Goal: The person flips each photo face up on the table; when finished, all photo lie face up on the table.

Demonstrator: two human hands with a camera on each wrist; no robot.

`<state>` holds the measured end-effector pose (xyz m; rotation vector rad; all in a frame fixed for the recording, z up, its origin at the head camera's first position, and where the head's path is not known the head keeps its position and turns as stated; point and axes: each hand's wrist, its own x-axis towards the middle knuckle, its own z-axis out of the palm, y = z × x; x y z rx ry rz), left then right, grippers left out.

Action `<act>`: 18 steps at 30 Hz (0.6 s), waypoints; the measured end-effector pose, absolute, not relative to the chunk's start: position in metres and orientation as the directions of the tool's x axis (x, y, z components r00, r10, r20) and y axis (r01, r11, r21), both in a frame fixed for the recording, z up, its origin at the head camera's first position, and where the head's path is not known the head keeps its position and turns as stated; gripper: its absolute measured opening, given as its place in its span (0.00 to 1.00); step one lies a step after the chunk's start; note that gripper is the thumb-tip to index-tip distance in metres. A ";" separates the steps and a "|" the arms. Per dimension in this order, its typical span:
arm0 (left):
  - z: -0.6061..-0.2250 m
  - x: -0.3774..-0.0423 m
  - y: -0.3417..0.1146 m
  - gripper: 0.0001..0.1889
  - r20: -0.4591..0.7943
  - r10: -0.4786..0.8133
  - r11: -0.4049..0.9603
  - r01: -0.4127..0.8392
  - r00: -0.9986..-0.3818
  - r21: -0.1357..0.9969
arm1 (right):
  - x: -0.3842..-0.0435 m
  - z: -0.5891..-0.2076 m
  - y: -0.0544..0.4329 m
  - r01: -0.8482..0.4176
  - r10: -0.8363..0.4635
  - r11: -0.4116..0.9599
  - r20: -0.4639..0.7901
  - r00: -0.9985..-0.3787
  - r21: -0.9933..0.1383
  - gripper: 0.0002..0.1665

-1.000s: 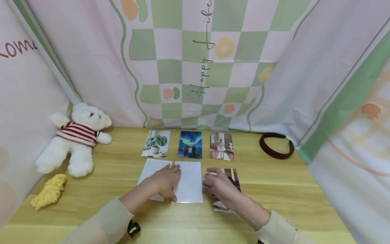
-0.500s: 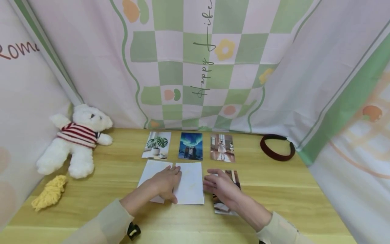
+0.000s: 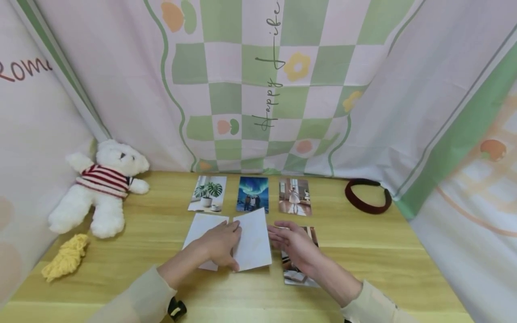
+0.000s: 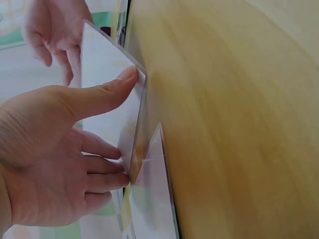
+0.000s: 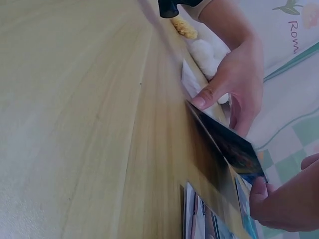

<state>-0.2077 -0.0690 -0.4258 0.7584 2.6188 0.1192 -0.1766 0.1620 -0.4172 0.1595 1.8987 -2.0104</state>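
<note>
My left hand (image 3: 220,244) holds the left side of a face-down photo card (image 3: 253,242), thumb at its near corner, fingertips along its left edge. The card is tilted, right edge raised; its dark picture side (image 5: 237,147) shows from beneath in the right wrist view. Straight fingers of my right hand (image 3: 296,246) are at the raised right edge; in the right wrist view its thumb touches a corner. A second face-down photo card (image 3: 195,231) lies partly under my left hand. Below my right hand is a face-up photo card (image 3: 296,276), partly covered.
Behind lie a plant photo (image 3: 208,194), an aurora photo (image 3: 253,193) and a ballet photo (image 3: 295,196). A white teddy bear (image 3: 97,193) and yellow yarn (image 3: 66,258) are at the left of the wooden table (image 3: 363,269), a dark red headband (image 3: 367,208) at the right.
The middle face-down photo card lay flat before; its right edge has now risen. Its far right corner overlaps the aurora photo in the head view. Both hands have stayed nearly in place.
</note>
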 end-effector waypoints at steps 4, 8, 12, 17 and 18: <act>-0.428 -0.207 -0.071 0.51 -0.324 0.541 0.840 0.478 -0.776 0.257 | -0.173 -0.417 0.159 0.308 -0.174 -0.013 -0.301 -0.938 -0.951 0.30; -0.429 -0.207 -0.069 0.47 -0.268 0.538 0.832 0.451 -0.800 0.323 | -0.172 -0.416 0.158 0.289 -0.182 -0.006 -0.284 -0.941 -0.957 0.29; -0.434 -0.208 -0.066 0.44 -0.185 0.530 0.818 0.441 -0.828 0.370 | -0.173 -0.415 0.157 0.266 -0.210 -0.001 -0.260 -0.943 -0.964 0.32; -0.441 -0.209 -0.065 0.43 -0.101 0.509 0.778 0.406 -0.855 0.479 | -0.175 -0.416 0.158 0.259 -0.228 0.003 -0.253 -0.940 -0.966 0.33; -0.443 -0.210 -0.065 0.43 -0.089 0.506 0.764 0.397 -0.858 0.509 | -0.176 -0.416 0.158 0.260 -0.232 0.003 -0.254 -0.939 -0.966 0.33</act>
